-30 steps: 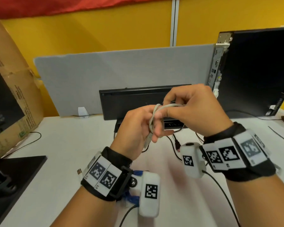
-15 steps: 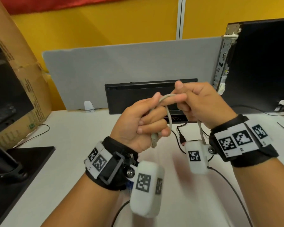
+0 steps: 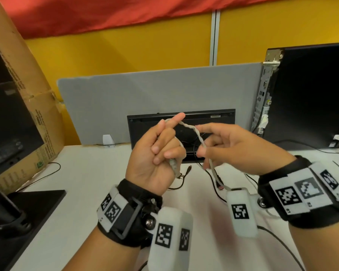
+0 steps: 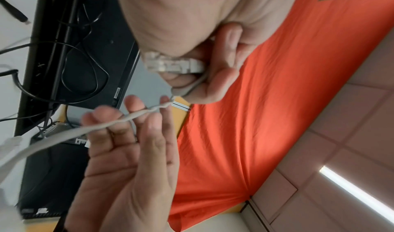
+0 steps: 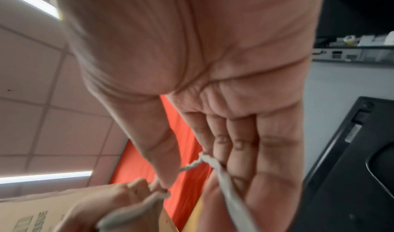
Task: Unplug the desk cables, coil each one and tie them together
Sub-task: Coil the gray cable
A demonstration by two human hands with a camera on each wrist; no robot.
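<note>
our left hand point(image 3: 155, 159) curls its grip round the grey cable point(image 3: 192, 130), anchoring the plug end; at three o'clock our right hand point(image 3: 227, 145), fingers loosely spread, guides the twisted run.

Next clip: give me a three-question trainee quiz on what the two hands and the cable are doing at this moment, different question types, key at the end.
1. True or false: the left hand grips the plug end of the grey cable in its curled fingers.
2. Multiple choice: the right hand is
A. flat on the white desk
B. raised, fingers loosely extended, the cable running across them
C. pulling a plug from the computer tower
3. Fill in: between the two hands the cable looks ____ rather than smooth.

Key: 1 true; 2 B; 3 twisted
</note>
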